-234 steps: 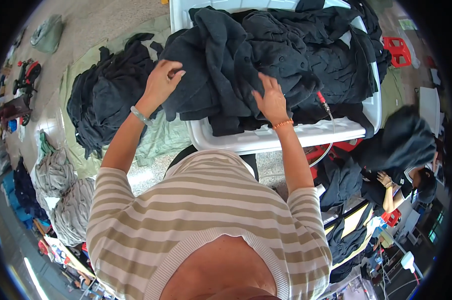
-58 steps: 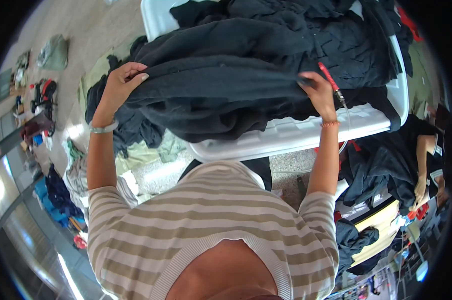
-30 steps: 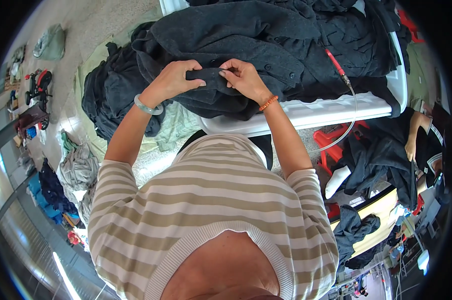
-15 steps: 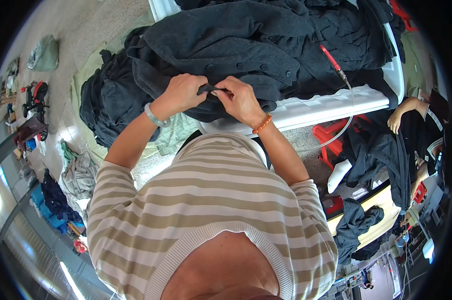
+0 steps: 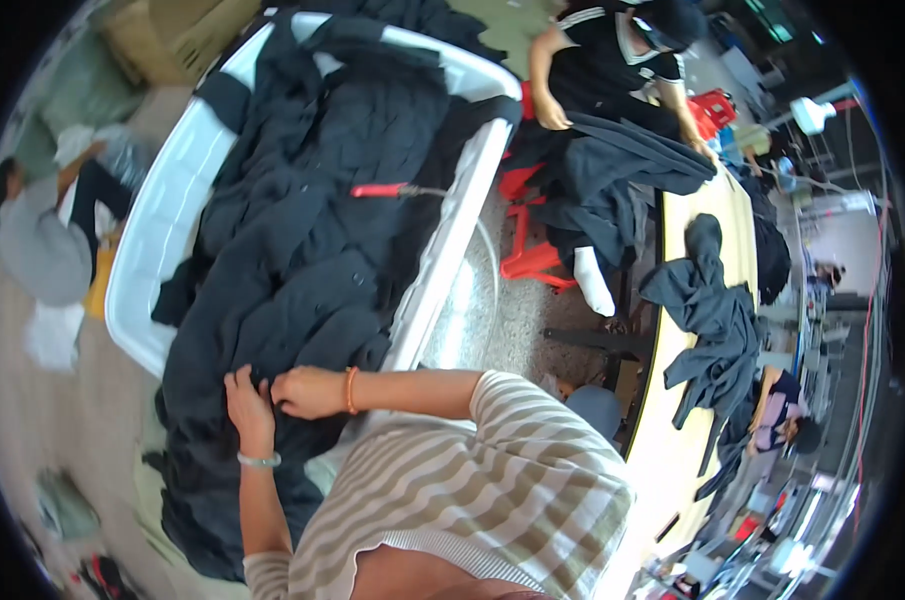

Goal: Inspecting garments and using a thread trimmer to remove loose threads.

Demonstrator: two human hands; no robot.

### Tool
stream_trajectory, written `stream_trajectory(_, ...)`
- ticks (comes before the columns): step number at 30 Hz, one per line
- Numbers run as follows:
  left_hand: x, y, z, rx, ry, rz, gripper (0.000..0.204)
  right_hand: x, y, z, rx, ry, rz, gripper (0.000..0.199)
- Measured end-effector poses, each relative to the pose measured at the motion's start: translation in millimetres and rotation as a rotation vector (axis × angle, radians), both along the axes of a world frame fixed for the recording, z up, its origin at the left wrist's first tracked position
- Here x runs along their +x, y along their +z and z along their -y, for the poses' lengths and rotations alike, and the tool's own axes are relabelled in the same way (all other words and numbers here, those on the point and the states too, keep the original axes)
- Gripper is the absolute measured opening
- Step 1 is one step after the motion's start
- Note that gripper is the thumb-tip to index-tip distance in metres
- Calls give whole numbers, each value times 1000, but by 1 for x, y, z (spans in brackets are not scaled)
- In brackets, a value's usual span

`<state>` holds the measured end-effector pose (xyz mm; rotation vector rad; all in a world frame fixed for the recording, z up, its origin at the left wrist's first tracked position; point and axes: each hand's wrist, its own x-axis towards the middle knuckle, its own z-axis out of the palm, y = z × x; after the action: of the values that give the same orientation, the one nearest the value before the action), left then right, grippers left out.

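A dark coat with buttons [image 5: 317, 300] lies on a heap of dark garments in a white plastic tub. My left hand [image 5: 250, 405], with a pale bangle at the wrist, grips the coat near the tub's close end. Beside it, my right hand [image 5: 310, 391], wearing an orange beaded bracelet, is closed on the same cloth, knuckles up. The fingertips of both are partly hidden, and the bit of fabric between them is too dark to make out. Farther up, a red-handled tool [image 5: 377, 190] on a thin clear hose rests on the garments.
The white tub [image 5: 132, 290] has a raised rim. To the right stand a red stool [image 5: 530, 255] and a pale table [image 5: 687, 205] bearing dark garments. A co-worker in black [image 5: 612, 60] handles dark cloth there. Another person [image 5: 47, 240] is at the left.
My view has turned rightward, so the tub now runs away from me and the co-worker and table show more fully. Both hands stay on the coat, close together.
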<state>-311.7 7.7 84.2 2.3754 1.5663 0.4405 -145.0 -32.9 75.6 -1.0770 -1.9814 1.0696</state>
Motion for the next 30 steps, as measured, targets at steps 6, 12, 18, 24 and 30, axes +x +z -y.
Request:
stream_trajectory(6, -2, -11, -19, -152, 89, 30, 23, 9, 6, 6, -64, -75, 2, 16)
stream_trajectory(12, -25, -30, -27, -425, 156, 319, 9, -4, 10, 4, -15, -88, 44, 16)
stream_trajectory(18, -10, 5, -14, -735, 146, 785, 4, -2, 22, 13, 38, -284, 28, 20)
stream_trajectory(24, -27, 4, -4, -901, 231, 954, 4, -11, 23, 10, 90, -305, 58, 25)
stream_trajectory(30, -30, 13, 5, -996, 240, 1010, 12, -4, 19, 10, 86, -196, 185, 20)
